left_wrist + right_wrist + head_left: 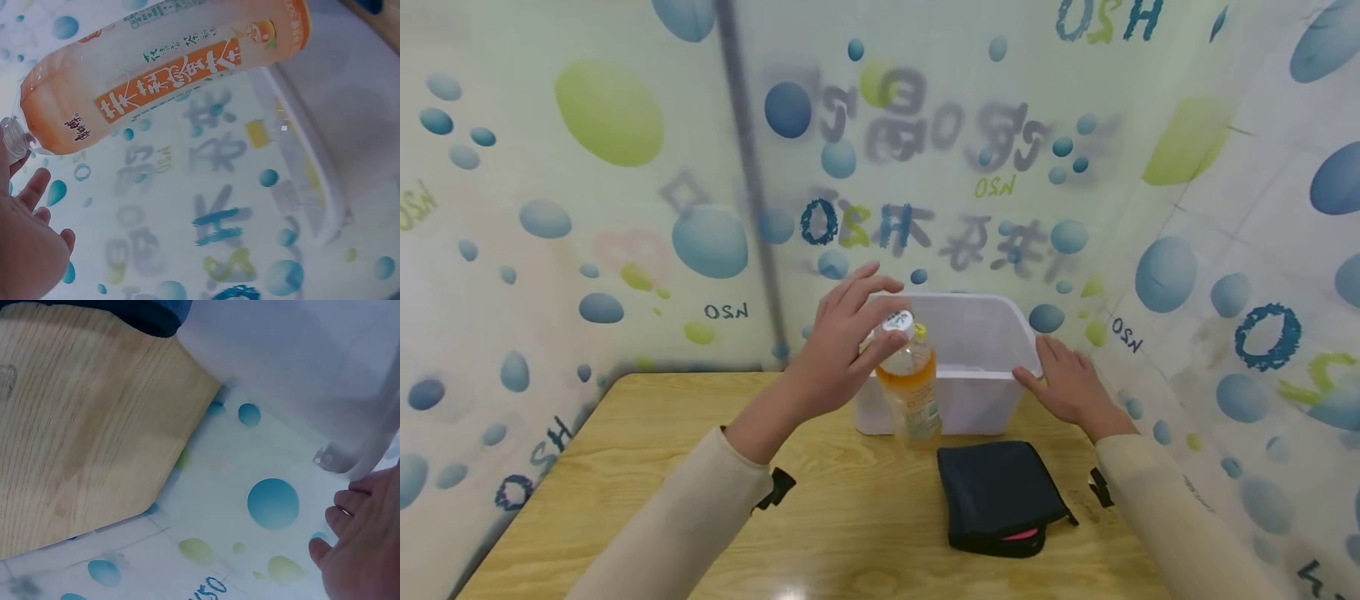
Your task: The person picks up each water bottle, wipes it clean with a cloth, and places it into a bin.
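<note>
In the head view my left hand (842, 342) pinches a plastic drink bottle (913, 400) near its white cap (897, 323), thumb on one side and fingers on the other. The bottle has an orange label and stands slightly tilted in front of a white plastic bin (977, 404). Whether its base touches the table is unclear. The left wrist view shows the printed bottle (169, 78) up close. On the bin's right end, my right hand (1067, 383) holds the rim, thumb over the front corner and fingers outside. The right wrist view shows those fingers (353, 503) against the rim.
A dark zippered pouch (1000, 492) with a bit of pink showing lies in front of the bin. Everything stands on a wood-grain table (835, 517). Patterned curtain-like walls (625, 250) close in the back and sides. Something yellow (920, 330) shows behind the bottle.
</note>
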The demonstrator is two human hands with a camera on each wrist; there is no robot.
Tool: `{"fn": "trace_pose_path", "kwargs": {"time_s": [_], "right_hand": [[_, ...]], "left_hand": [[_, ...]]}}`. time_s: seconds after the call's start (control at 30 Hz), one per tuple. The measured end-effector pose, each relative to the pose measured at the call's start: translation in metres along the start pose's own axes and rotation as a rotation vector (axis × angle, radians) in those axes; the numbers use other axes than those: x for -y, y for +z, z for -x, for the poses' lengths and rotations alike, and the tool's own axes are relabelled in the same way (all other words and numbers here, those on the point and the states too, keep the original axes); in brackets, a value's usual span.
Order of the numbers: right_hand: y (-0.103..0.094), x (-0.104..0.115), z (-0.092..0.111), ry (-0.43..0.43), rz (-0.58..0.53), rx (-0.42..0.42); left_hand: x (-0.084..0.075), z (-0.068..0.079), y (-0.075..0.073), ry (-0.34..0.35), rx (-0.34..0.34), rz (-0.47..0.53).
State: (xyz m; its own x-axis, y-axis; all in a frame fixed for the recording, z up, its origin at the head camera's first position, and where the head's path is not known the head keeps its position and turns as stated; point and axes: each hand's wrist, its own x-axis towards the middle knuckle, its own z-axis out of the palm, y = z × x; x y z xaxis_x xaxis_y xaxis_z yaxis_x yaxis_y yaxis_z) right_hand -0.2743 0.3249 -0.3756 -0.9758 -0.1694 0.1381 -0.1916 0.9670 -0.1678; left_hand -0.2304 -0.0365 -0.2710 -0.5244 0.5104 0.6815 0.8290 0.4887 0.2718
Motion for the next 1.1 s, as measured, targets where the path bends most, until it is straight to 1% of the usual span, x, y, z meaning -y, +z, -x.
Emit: {"fn": "trace_pose_path", "kwargs": {"time_s": [0.1, 0.17, 0.3, 0.33, 0.4, 0.53, 0.6, 0.7, 0.83, 1.0, 1.1], "right_hand": [[0.001, -0.002, -0.003, 0.020, -0.028, 0.058], [0.002, -0.002, -0.004, 0.030, -0.039, 0.081], [0.004, -0.001, -0.006, 0.038, -0.035, 0.088], [0.004, -0.001, -0.006, 0.039, -0.033, 0.088], [0.004, 0.000, -0.007, 0.041, -0.032, 0.089], [0.003, 0.000, -0.006, 0.051, -0.032, 0.102], [0.003, -0.001, -0.007, 0.052, -0.022, 0.104], [0.003, -0.004, -0.005, 0.054, -0.006, 0.102], [0.005, -0.003, -0.005, 0.058, -0.002, 0.096], [0.005, -0.001, -0.005, 0.062, 0.015, 0.090], [0.003, -0.001, -0.005, 0.059, 0.031, 0.087]], "left_hand": [[-0.005, -0.017, -0.004, 0.018, -0.031, 0.006], [-0.007, -0.027, -0.005, 0.034, -0.058, 0.007], [-0.008, -0.048, -0.001, 0.046, -0.128, -0.004], [-0.008, -0.052, 0.002, 0.045, -0.145, -0.007], [-0.007, -0.062, 0.009, 0.021, -0.177, -0.009], [-0.002, -0.075, 0.030, -0.043, -0.222, -0.023], [0.001, -0.079, 0.042, -0.076, -0.228, -0.040], [0.007, -0.084, 0.060, -0.121, -0.202, -0.055], [0.016, -0.087, 0.081, -0.189, -0.132, -0.085], [0.027, -0.083, 0.105, -0.266, -0.035, -0.131], [0.032, -0.080, 0.117, -0.301, 0.040, -0.164]]}}
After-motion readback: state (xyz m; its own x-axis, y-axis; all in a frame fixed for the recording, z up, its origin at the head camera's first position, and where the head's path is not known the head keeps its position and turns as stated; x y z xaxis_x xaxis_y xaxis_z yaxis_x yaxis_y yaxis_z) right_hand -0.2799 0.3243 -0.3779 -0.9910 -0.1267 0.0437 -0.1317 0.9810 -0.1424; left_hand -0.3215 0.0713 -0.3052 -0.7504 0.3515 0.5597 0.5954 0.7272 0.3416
